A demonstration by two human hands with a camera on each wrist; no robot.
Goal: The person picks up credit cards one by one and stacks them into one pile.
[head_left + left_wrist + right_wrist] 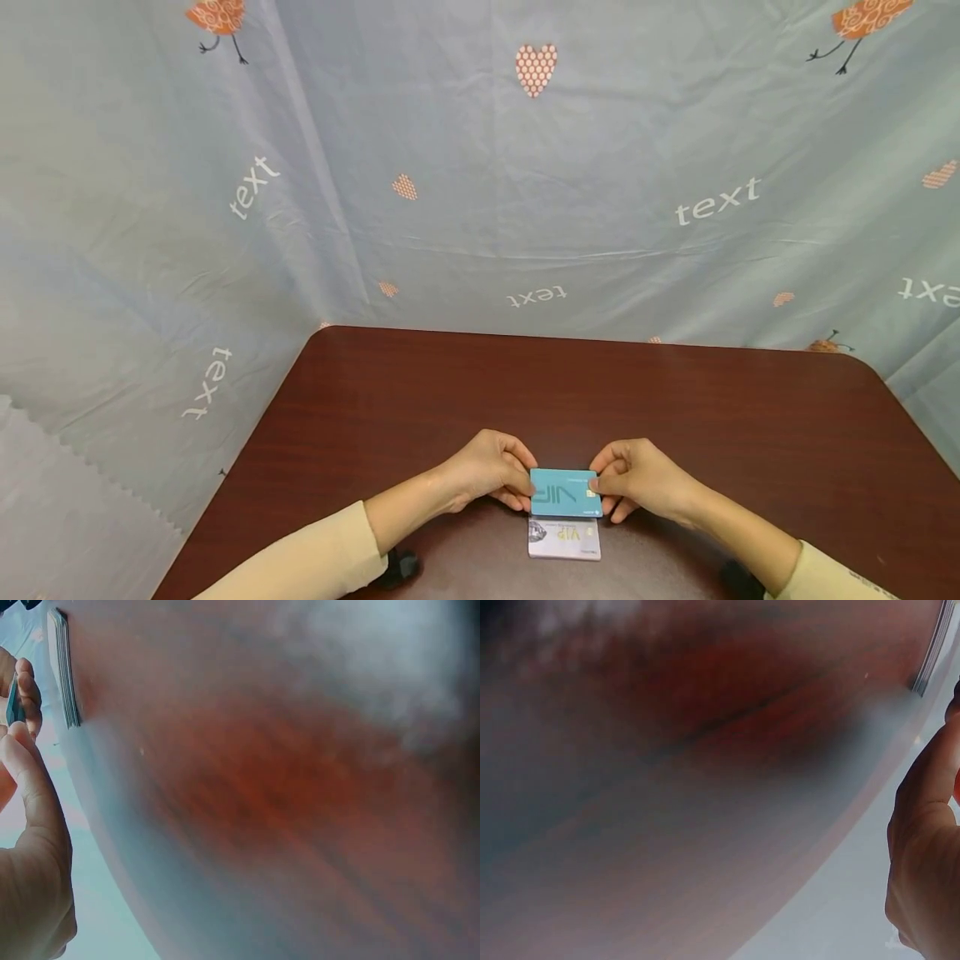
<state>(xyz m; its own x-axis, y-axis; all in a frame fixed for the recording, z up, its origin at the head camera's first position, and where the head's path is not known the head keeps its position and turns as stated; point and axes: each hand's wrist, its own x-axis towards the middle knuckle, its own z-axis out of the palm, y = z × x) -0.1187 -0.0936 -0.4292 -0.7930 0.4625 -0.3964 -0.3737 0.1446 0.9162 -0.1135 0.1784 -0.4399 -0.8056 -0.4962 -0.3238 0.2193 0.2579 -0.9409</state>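
A teal card [564, 493] with large lettering and a chip is held level between both hands in the head view. My left hand [497, 471] pinches its left edge between thumb and fingers. On the opposite edge, my right hand [643, 481] pinches with the thumb over the chip side. Just nearer to me, a whitish card marked VIP [564, 539] lies on the table, its far edge covered by the teal card. The left wrist view shows this to be the top of a thin stack of cards [64, 667], apart from the hand. The right wrist view hides the teal card.
The dark red-brown table [465, 383] has rounded far corners. Behind it and to the left hangs a grey-blue curtain [450, 125] printed with hearts, birds and the word text. A dark strap [401, 568] shows by the left sleeve.
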